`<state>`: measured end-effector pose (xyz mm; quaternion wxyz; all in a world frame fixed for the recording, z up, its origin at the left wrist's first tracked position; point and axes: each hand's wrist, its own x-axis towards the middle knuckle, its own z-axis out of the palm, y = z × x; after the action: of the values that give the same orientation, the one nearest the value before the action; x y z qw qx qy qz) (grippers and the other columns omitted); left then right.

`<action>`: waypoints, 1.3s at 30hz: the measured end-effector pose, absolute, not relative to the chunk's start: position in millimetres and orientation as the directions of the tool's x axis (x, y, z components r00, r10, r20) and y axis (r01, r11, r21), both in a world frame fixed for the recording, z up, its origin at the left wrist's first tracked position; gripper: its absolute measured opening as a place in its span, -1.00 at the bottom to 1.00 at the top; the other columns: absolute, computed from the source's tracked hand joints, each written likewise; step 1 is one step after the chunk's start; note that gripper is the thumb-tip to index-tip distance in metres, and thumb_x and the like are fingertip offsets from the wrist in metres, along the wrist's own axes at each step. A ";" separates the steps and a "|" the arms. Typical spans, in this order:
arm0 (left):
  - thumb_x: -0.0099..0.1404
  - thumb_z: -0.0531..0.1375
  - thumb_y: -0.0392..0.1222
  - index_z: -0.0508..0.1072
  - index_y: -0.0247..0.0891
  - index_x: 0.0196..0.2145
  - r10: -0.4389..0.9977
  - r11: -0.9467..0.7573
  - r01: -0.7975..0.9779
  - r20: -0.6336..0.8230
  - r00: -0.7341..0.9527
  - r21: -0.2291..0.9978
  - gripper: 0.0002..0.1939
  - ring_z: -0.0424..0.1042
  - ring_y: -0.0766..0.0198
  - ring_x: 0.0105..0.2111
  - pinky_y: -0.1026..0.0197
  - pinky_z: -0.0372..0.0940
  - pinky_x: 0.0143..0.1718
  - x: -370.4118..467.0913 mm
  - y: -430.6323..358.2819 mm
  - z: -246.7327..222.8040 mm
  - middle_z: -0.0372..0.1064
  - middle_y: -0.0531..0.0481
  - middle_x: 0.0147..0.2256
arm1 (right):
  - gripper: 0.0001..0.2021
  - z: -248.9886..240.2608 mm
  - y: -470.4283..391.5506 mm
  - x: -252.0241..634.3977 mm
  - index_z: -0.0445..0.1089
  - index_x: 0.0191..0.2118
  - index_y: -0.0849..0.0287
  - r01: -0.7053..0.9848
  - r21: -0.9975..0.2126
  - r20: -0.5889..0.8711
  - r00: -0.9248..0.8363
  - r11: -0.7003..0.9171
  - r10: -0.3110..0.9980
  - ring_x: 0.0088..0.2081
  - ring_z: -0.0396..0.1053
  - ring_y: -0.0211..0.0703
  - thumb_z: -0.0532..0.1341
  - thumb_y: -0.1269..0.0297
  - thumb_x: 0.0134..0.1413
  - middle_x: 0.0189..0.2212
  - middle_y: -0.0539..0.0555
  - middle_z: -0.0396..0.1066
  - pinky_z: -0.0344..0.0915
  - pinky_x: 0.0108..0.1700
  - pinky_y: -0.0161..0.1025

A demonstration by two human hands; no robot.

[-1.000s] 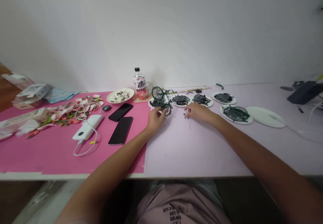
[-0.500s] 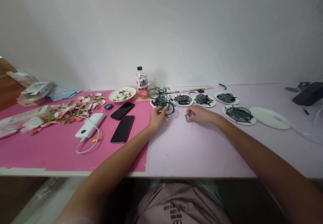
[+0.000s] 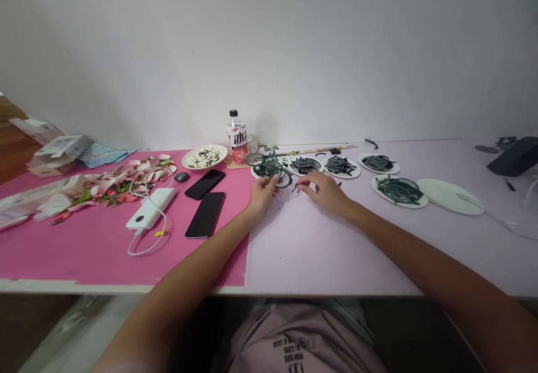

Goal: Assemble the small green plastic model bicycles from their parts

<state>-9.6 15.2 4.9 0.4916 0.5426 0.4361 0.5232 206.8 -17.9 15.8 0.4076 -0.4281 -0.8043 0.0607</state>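
My left hand [image 3: 263, 192] grips a small dark green model bicycle [image 3: 282, 178] near one of its spoked wheels. The bicycle is tilted, its other wheel reaching up and left in front of a plate of dark parts. Close by on the right, my right hand [image 3: 321, 189] pinches a small dark bicycle part [image 3: 295, 187] between thumb and fingertips. That part lies just beside the bicycle's near wheel; its exact kind is too small to tell.
Behind my hands stand white plates of dark parts, one a plate [image 3: 342, 174]. Right are a plate of green wheels [image 3: 399, 203] and a white plate [image 3: 458, 211]. Left lie two phones [image 3: 205, 215], a power bank [image 3: 150, 207], a bowl [image 3: 189, 165], a bottle [image 3: 238, 140] and petals [image 3: 120, 181].
My right hand has moved left with the small dark part, close to the bicycle. My left hand stays nearly in place, and the bicycle's raised wheel is slightly lower.
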 end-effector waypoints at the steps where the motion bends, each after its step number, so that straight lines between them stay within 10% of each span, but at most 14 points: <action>1: 0.10 0.40 0.36 0.33 -0.25 -0.49 0.988 -0.131 -0.045 0.134 0.075 0.990 -0.40 0.54 0.23 -0.46 0.28 0.26 -0.49 -9.8 14.9 5.0 0.37 0.06 -0.54 | -0.86 15.4 -20.7 203.7 0.56 -0.18 0.08 0.633 -0.442 0.621 -0.295 0.636 0.726 -0.20 0.44 -0.06 0.24 0.23 0.34 -0.22 0.11 0.55 0.36 -0.19 -0.15; 39: 0.02 0.47 0.32 0.51 -0.28 -0.41 0.979 0.018 -0.178 0.018 0.201 0.984 -0.44 0.42 0.35 -0.53 0.32 0.17 -0.53 -3.0 9.7 4.7 0.41 0.02 -0.53 | -0.82 6.1 -33.8 188.8 0.47 -0.39 0.11 0.811 -0.099 0.753 -0.317 0.576 0.577 -0.36 0.48 -0.12 0.19 0.35 0.24 -0.45 0.05 0.54 0.27 -0.30 -0.24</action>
<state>-3.0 9.7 4.7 0.5912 0.5012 0.3997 0.4895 188.8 -33.8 6.1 0.3899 -0.4352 -0.7975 -0.1504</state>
